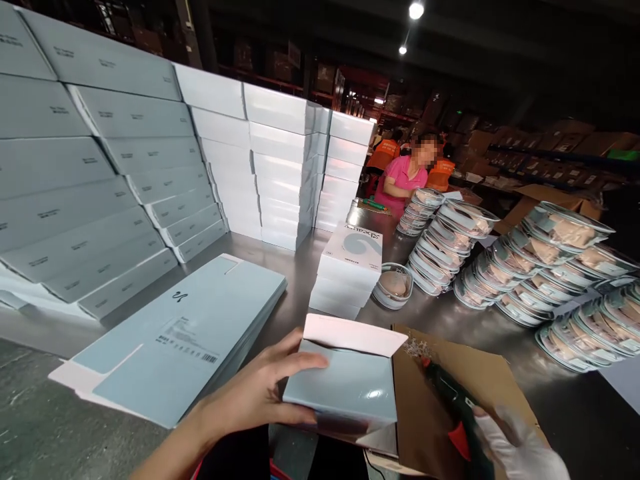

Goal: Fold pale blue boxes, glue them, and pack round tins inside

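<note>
My left hand (270, 380) grips a light blue carton (343, 383) at its left side, thumb on top and fingers along the near edge. The carton's pale pink-white flap (353, 335) stands raised at the far side. At the lower right, my white-gloved right hand (520, 443) is closed at the rear of a dark green hot glue gun (453, 393) with a red trigger. Part of its grip is hidden. The gun's red nozzle points to strands of dried glue on a brown cardboard sheet (480, 373), which lies beside the carton.
Flattened light blue cartons (195, 320) lie to the left. Tall stacks of closed boxes (150, 153) stand behind them. A short box stack (345, 280) and a single clear round case (394, 285) sit ahead. Stacked clear cases (520, 260) line the right. A person in pink (405, 175) sits across the table.
</note>
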Demonstrator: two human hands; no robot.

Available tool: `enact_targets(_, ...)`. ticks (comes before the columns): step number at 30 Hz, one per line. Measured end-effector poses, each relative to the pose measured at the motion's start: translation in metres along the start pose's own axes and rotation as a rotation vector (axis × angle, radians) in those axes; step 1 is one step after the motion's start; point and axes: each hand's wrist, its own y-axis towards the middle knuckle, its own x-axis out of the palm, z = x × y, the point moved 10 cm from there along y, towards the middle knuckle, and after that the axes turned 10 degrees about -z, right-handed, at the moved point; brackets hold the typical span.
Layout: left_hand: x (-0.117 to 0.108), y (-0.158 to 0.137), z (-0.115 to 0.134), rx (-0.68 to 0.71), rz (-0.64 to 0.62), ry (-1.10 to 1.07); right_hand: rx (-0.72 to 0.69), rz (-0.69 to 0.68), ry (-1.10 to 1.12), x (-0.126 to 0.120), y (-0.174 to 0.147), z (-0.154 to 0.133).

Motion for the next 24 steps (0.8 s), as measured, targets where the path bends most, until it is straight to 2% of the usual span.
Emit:
enact_targets(2,0.0,0.0,0.0,0.013,0.009,-0.027,-0.19,-0.114,0.205,0.036,0.001,-0.044)
enact_targets(4,0.003,0.0,0.0,0.034,0.017,-0.05,-0.402,-0.331,0.394,0.079,-0.004,-0.091)
enact_targets(6,0.006,0.0,0.0,0.074,0.068,-0.068,-0.498,-0.521,0.482,0.112,-0.011,-0.114)
enact_targets(7,0.006,-0.001,0.0,0.116,0.13,-0.092,-0.511,-0.561,0.485,0.121,-0.013,-0.117)
enact_targets(10,0.001,-0.009,0.006,0.295,0.334,-0.166,-0.608,-0.531,0.42,0.125,-0.017,-0.118)
enact_targets(12,0.003,-0.012,0.01,0.362,0.358,-0.15,-0.738,-0.498,0.356,0.122,-0.027,-0.129)
enact_targets(16,0.006,-0.009,0.019,0.322,0.19,-0.015,-1.058,-0.41,0.135,0.118,-0.053,-0.179)
enact_targets(19,0.007,-0.006,0.026,0.275,0.062,0.088,-1.221,-0.344,-0.032,0.118,-0.065,-0.205)
enact_targets(22,0.007,-0.002,0.03,0.254,0.018,0.119,-1.273,-0.342,-0.072,0.119,-0.068,-0.207)
enact_targets(24,0.007,0.0,0.028,0.256,0.024,0.048,-1.267,-0.336,-0.075,0.122,-0.068,-0.197)
